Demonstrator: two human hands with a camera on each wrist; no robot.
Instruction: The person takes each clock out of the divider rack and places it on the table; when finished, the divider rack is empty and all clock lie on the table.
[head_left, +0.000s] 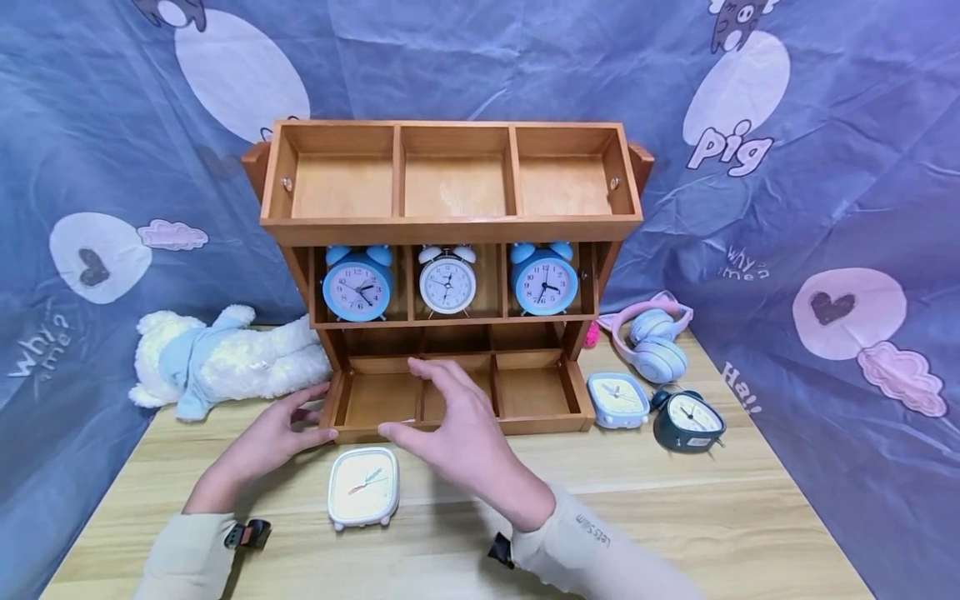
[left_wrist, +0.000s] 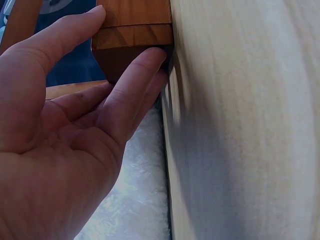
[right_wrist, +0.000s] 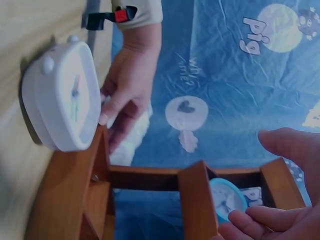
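Observation:
A brown wooden shelf with three tiers of compartments stands on the table. My left hand is at its lower left front corner, with thumb and fingers on different sides of the wood and fingers nearly straight; whether they press on it I cannot tell. My right hand hovers in front of the bottom tier, thumb and fingers spread, holding nothing. Between the hands, nearer me, stands a white square alarm clock. The middle tier holds a blue twin-bell clock, a white one and another blue clock.
Left of the shelf lies a white plush bear in a blue top. On the right are a pale blue square clock, a dark green alarm clock and pink-and-blue headphones. A patterned blue cloth hangs behind and at both sides.

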